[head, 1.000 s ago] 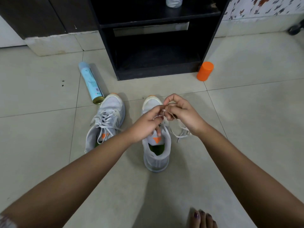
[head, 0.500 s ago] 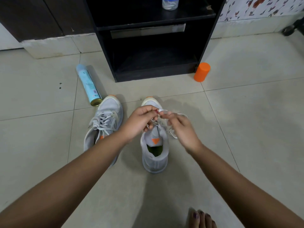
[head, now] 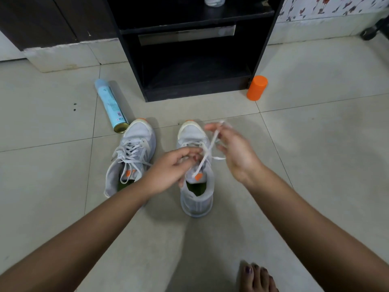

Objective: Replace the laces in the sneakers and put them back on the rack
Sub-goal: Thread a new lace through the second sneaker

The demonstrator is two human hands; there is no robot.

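Two grey sneakers with orange toe tips stand on the tiled floor, toes toward the rack. The left sneaker is fully laced. Over the right sneaker both hands work a white lace. My left hand pinches the lace at the eyelets above the tongue. My right hand, blurred by motion, holds the lace's free end and draws it up toward the toe. The black shoe rack stands just beyond.
A light blue spray can lies on the floor left of the rack. An orange cylinder stands at the rack's right foot. A clear bottle sits on the rack's shelf. My bare foot shows at the bottom edge.
My right hand has moved away from the left, up and to the right, drawing the lace out taut. The left hand stays at the eyelets.
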